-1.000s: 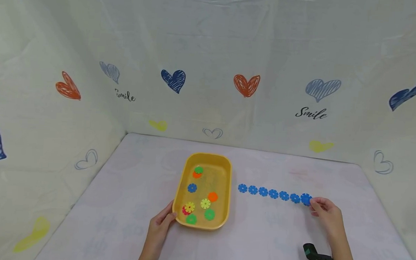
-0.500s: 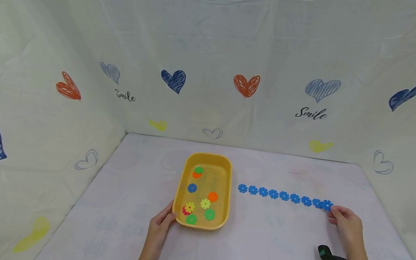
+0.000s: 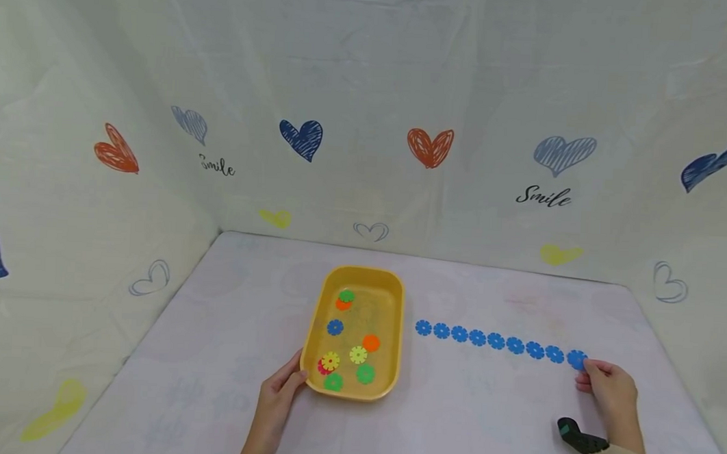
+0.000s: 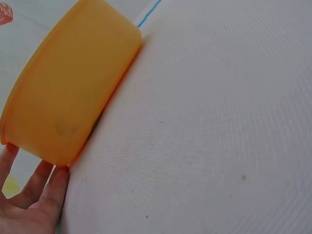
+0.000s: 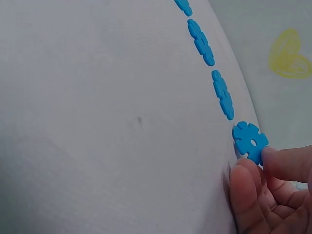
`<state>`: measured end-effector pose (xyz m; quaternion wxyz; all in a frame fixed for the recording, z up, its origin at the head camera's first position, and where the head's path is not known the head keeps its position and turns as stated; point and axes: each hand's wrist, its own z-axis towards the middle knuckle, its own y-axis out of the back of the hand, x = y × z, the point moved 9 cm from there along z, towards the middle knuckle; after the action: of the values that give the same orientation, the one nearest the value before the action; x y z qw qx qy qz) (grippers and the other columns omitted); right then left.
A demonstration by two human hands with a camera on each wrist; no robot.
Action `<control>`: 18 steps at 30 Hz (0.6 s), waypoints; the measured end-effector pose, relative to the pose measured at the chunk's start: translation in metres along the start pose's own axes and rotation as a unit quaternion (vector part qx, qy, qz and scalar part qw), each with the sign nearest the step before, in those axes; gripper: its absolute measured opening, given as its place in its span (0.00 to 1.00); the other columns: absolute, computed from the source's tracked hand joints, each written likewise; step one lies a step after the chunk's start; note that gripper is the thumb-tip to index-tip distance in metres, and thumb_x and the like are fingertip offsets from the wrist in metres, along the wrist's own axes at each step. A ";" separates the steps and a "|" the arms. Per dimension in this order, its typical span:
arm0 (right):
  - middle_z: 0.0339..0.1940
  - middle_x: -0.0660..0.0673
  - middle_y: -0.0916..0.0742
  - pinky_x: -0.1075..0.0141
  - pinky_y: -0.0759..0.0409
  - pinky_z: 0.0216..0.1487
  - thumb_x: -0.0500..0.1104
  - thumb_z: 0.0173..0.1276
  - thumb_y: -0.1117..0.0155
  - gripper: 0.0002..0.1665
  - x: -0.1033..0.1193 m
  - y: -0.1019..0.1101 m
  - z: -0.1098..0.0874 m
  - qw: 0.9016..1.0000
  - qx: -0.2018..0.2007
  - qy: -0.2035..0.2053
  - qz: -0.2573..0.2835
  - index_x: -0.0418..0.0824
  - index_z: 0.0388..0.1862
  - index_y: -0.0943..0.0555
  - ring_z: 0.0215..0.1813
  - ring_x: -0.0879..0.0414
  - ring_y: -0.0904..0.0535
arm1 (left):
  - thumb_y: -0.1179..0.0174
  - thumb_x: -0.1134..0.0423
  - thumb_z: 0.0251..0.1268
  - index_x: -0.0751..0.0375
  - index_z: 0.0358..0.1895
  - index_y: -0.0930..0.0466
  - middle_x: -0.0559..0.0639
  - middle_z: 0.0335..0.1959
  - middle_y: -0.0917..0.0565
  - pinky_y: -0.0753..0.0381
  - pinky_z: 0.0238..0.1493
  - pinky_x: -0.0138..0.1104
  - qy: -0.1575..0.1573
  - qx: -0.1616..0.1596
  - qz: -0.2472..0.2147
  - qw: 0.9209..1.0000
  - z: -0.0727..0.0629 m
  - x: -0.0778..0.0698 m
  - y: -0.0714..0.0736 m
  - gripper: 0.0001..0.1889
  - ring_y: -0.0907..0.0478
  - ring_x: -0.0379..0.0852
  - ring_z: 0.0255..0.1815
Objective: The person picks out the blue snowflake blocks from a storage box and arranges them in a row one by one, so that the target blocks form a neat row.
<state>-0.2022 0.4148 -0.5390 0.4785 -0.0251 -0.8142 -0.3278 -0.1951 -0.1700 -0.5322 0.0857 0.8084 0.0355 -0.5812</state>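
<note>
In the head view, my left hand (image 3: 275,402) grips the near left corner of a yellow plastic tray (image 3: 400,332), thumb at the rim. The left wrist view shows its fingers against the tray's wall (image 4: 73,83). Thumb and fingers of my right hand (image 3: 615,398) pinch a blue snowflake-shaped disc (image 5: 251,142) with a notched edge and a centre hole. That disc is tilted up from the table, at the right end of a row of several flat blue snowflake discs (image 3: 496,341). Whether more discs sit behind the pinched one is hidden.
Inside the tray lie several loose discs: green (image 3: 365,374), orange (image 3: 371,343), yellow (image 3: 358,355), pinkish-red and one blue (image 3: 335,327). White cloth covers the table (image 3: 464,424). A heart-printed sheet (image 3: 371,83) rises behind and on the left. A black device (image 3: 581,438) is at my right wrist.
My right hand has moved rightward along the row, leaving more blue discs flat on the table, so the row is longer. The left hand and tray have stayed put.
</note>
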 end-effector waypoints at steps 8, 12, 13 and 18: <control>0.18 0.48 0.21 0.75 0.25 0.18 0.48 0.73 0.58 0.29 0.002 0.000 -0.001 0.998 -0.007 -0.010 -0.058 0.22 0.56 0.35 0.16 0.65 0.26 | 0.47 0.58 0.66 0.60 0.66 0.34 0.52 0.67 0.33 0.26 0.58 0.31 -0.015 0.013 -0.010 1.000 -0.002 -0.001 -0.001 0.25 0.38 0.50 0.69; 0.20 0.45 0.21 0.73 0.25 0.18 0.49 0.73 0.58 0.29 0.004 -0.001 -0.003 0.997 -0.003 -0.024 -0.069 0.22 0.57 0.36 0.16 0.65 0.27 | 0.47 0.56 0.66 0.59 0.65 0.33 0.51 0.67 0.32 0.26 0.59 0.30 -0.017 0.012 -0.005 1.000 -0.003 -0.001 0.000 0.25 0.38 0.49 0.69; 0.20 0.45 0.21 0.73 0.25 0.18 0.49 0.73 0.58 0.29 0.004 -0.001 -0.003 0.997 -0.001 -0.024 -0.073 0.22 0.57 0.35 0.16 0.65 0.27 | 0.47 0.57 0.66 0.58 0.65 0.33 0.50 0.67 0.32 0.26 0.58 0.30 -0.014 0.010 -0.004 1.000 -0.003 -0.001 0.000 0.25 0.37 0.48 0.69; 0.19 0.46 0.21 0.72 0.24 0.20 0.49 0.73 0.58 0.29 0.004 -0.002 0.000 0.996 0.003 -0.021 -0.086 0.23 0.55 0.34 0.16 0.64 0.27 | 0.48 0.58 0.66 0.59 0.66 0.33 0.51 0.67 0.33 0.27 0.59 0.32 -0.011 0.010 -0.005 1.000 -0.002 -0.001 0.000 0.25 0.37 0.48 0.69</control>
<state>-0.2046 0.4123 -0.5370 0.4313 0.0401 -0.8243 -0.3647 -0.1939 -0.1698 -0.5307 0.0746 0.8024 0.0329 -0.5912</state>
